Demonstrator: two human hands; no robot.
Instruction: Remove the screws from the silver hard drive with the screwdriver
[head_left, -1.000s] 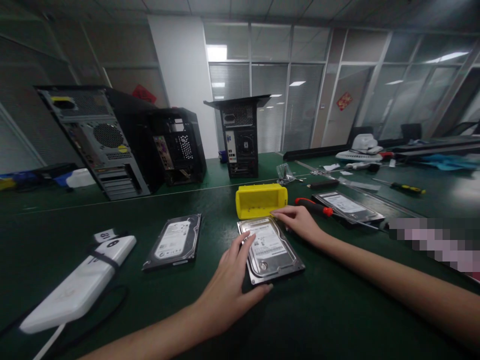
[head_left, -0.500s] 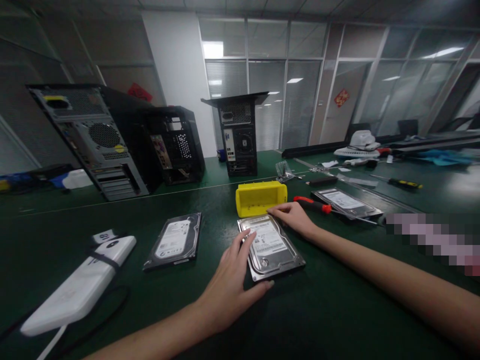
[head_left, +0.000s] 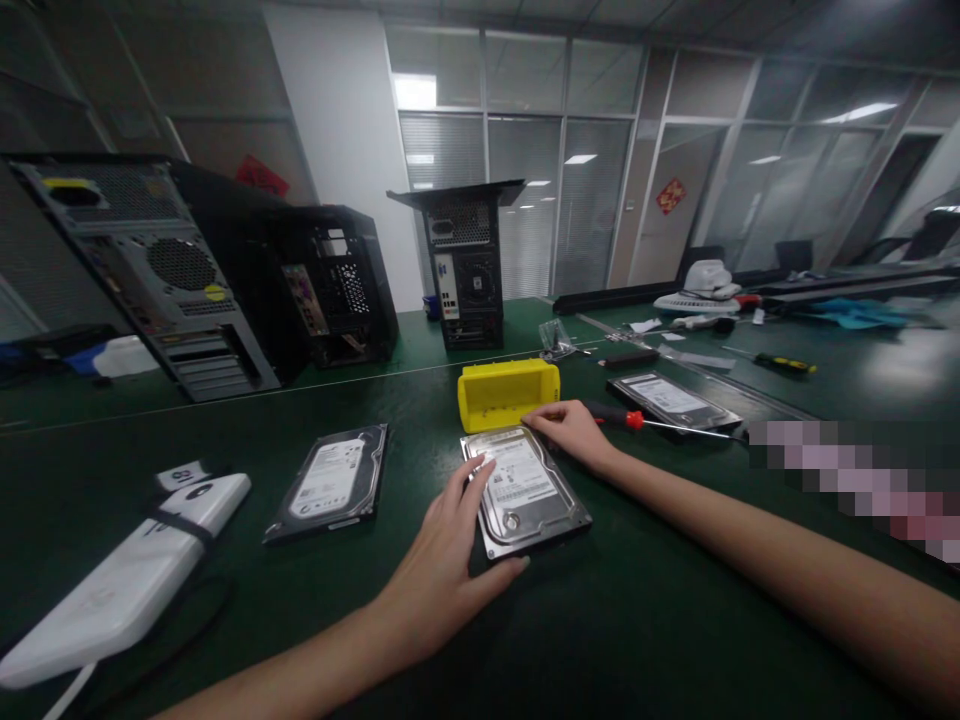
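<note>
Head: drive on green tabletop, glass partitions behind.

Paper tag, by the white power strip: two figures, apparently "81"; reading order uncertain. Power strip: dark marks at its upper end, partly covered by a black strap, illegible. Central hard drive, left hard drive and right hard drive: printed white labels, brands and numbers too small to read. Door: red diamond sign, gold design, illegible.
</note>
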